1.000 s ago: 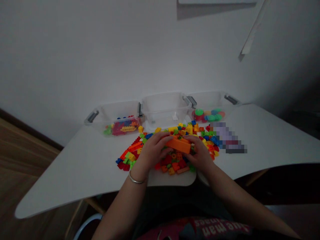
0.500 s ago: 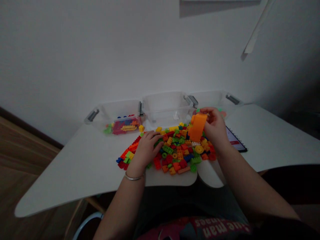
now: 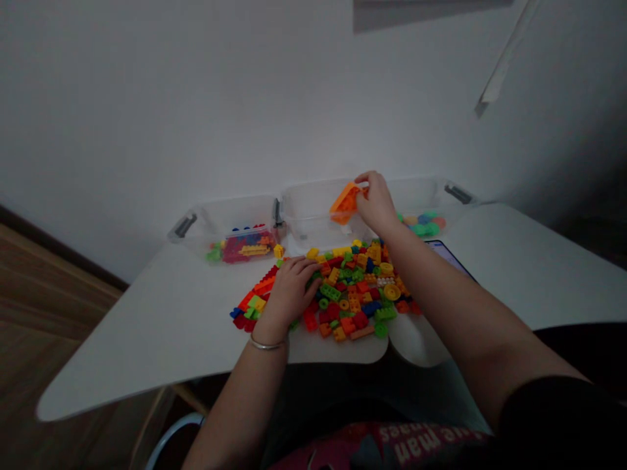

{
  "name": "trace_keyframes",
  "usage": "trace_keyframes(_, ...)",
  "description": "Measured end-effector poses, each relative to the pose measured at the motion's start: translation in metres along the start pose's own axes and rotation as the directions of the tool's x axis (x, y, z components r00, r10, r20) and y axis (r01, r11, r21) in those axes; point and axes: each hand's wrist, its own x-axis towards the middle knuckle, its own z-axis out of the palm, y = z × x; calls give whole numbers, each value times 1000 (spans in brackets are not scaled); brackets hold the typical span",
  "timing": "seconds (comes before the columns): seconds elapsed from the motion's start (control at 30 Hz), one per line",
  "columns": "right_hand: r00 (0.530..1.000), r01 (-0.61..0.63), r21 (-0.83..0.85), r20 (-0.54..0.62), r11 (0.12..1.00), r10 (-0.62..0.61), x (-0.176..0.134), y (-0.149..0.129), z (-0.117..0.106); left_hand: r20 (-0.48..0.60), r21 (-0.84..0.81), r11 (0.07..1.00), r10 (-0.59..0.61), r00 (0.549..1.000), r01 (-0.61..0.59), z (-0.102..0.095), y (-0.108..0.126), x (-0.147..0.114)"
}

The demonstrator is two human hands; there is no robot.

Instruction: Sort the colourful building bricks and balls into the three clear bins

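Observation:
My right hand (image 3: 376, 201) grips an orange toy building block (image 3: 344, 203) by its right end, tilted, at the middle clear plastic bin (image 3: 313, 228). Whether the block is inside the bin or above its rim is hard to judge. My left hand (image 3: 296, 287) rests palm down on the left part of a heap of mixed building blocks (image 3: 360, 287), its fingers bent but apart. Red, green, yellow, orange and blue pieces lie around that hand. I see nothing held in it, though its palm side is hidden.
Left of the middle bin stands another clear bin (image 3: 220, 225) with blocks in it. A third clear bin (image 3: 416, 196) on the right holds green, blue and orange pieces. A phone or tablet (image 3: 448, 256) lies partly behind my right forearm on the white table (image 3: 161, 326).
My right hand has carried the orange block from over the heap's right side, up and leftward to the middle bin. My left hand has stayed on the heap.

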Motion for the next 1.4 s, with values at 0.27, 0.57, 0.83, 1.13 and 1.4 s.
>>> trace_keyframes(0.27,934,155,-290,355,944,-45,-10,-15,0,29,-7,999,-38,999,38,-1,2,0)
trace_keyframes(0.57,928,341,-447,300,827,-220,-16,-7,-2,37,4,999,-45,998,45,-2,1,0)
trace_keyframes(0.83,978,209,-232,36,950,-207,-26,-11,-30,50,15,999,-41,998,40,-1,1,1)
trace_keyframes(1.13,978,85,149,176,985,-111,-90,2,-47,45,12,998,-62,997,62,0,9,5)
trace_keyframes(1.4,835,328,17,462,945,-298,-125,-11,-26,29,-14,998,-59,998,60,2,11,8)
